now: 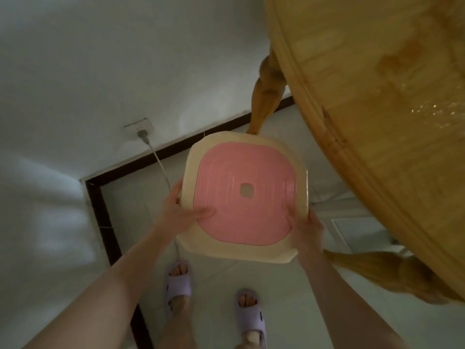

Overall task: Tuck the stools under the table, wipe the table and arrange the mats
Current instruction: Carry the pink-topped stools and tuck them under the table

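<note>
Pale floor (221,278) and a white wall (100,71) are framed, and the pink-seated stool (245,192) is held dead centre. It is gripped at its cream rim on both sides: by the left hand (176,210) at 9 o'clock, thumb laid on the seat, and by the right hand (308,227) at 4 o'clock. The table (377,122) is found at 2 o'clock, and the gap between its two legs (268,89) is judged the way in.

Dim light. Pale wall (100,59), dark skirting (103,222), light tiled floor (130,197); wall socket (139,125) with plugged-in cable (160,162).
</note>
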The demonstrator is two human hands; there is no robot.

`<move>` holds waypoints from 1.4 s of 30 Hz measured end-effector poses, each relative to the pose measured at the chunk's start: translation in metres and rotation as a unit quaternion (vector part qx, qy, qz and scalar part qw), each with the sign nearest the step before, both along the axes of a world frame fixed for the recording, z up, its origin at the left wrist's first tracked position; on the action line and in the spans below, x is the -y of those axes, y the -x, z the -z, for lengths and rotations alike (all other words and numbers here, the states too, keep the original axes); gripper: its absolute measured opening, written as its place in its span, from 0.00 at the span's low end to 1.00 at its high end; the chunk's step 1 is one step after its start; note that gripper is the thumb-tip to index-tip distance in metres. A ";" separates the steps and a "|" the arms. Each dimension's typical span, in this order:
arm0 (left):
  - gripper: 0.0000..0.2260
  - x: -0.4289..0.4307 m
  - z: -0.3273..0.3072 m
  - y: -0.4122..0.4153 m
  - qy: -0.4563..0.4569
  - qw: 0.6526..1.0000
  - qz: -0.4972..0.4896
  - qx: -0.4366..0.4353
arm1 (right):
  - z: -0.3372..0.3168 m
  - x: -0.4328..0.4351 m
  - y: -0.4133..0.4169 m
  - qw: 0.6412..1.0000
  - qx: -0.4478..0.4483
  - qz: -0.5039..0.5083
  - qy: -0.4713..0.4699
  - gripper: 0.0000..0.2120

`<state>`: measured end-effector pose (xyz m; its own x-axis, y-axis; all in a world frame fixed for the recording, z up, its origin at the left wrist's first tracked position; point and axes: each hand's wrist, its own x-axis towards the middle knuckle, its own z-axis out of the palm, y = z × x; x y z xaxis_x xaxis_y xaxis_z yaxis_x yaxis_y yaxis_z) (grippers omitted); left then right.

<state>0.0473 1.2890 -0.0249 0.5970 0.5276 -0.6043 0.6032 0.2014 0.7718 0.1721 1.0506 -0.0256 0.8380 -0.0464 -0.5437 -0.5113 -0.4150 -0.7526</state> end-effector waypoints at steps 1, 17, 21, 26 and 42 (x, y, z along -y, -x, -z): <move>0.49 -0.006 0.001 -0.005 0.004 1.000 0.008 -0.002 | 0.002 -0.003 0.001 1.000 0.000 0.010 -0.001 0.13; 0.52 -0.038 0.009 -0.108 0.017 0.964 0.262 0.042 | 0.004 -0.008 0.019 0.964 0.043 0.258 -0.049 0.17; 0.47 -0.032 0.019 -0.132 0.030 0.954 0.295 0.039 | 0.020 -0.004 0.023 0.947 0.057 0.307 -0.070 0.10; 0.49 -0.028 0.029 -0.159 0.031 0.943 0.331 0.029 | 0.043 -0.006 0.020 0.929 0.067 0.355 -0.075 0.09; 0.46 -0.039 0.075 -0.236 0.032 0.914 0.404 0.038 | 0.094 -0.030 -0.016 0.894 0.095 0.434 -0.060 0.14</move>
